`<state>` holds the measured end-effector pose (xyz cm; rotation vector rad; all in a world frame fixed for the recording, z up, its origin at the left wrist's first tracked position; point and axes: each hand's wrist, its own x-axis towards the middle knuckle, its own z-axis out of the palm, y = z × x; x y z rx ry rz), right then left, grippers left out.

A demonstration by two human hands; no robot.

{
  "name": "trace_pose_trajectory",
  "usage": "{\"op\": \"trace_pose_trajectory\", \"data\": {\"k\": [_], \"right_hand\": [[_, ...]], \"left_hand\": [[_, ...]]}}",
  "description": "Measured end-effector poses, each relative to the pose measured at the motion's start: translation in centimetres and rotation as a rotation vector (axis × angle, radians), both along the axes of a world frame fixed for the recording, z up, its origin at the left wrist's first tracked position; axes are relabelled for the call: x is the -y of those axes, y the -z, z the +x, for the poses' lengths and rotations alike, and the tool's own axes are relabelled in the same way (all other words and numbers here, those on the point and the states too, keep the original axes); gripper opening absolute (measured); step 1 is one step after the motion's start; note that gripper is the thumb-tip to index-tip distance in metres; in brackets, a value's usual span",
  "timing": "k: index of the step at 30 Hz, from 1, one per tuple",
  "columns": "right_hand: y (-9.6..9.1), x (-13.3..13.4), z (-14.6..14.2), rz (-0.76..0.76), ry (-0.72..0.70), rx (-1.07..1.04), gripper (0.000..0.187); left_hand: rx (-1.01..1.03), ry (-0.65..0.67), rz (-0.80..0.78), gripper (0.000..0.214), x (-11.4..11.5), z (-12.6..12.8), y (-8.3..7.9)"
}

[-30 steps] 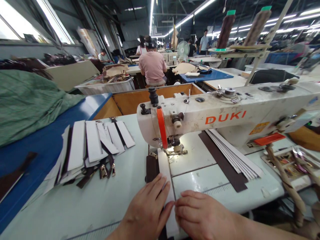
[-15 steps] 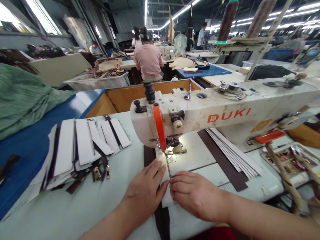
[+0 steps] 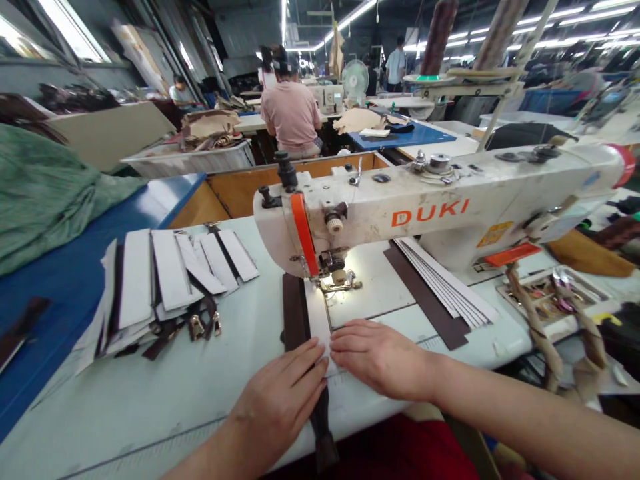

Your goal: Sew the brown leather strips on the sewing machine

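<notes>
A white strip [image 3: 318, 312] runs under the presser foot of the sewing machine [image 3: 350, 207], a dark brown band [image 3: 293, 310] lying along its left side. My left hand [image 3: 280, 393] rests flat on the near part of the strip, fingers stretched towards the machine. Beside it, my right hand [image 3: 383, 357] lies with its fingertips against the strip's right edge. Both hands press from above, a short way in front of the needle area. From under my left hand a dark zipper-like tail [image 3: 323, 420] hangs over the table's front edge.
Left of the machine lies a pile of white-backed strips [image 3: 137, 280] with zipper pulls [image 3: 197, 327]. Fanned white pieces and a brown strip [image 3: 430, 300] lie under the arm. A tray of small tools [image 3: 555, 297] stands right. A co-worker [image 3: 290, 113] sits ahead.
Both hands have drawn back from the presser foot towards me along the strip, baring more of it. The whole view has shifted slightly.
</notes>
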<state>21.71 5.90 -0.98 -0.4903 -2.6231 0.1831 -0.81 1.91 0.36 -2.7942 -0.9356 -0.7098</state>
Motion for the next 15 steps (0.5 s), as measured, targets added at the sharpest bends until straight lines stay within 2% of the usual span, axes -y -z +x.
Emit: {"op": "trace_pose_trajectory", "data": {"k": [7, 15], "right_hand": [[-0.30, 0.87, 1.03, -0.053, 0.080, 0.000, 0.024], [-0.31, 0.83, 0.22, -0.066, 0.108, -0.015, 0.025]], "left_hand": [[-0.020, -0.005, 0.067, 0.027, -0.28, 0.13, -0.02], [-0.009, -0.010, 0.030, 0.028, -0.21, 0.17, 0.08]]}}
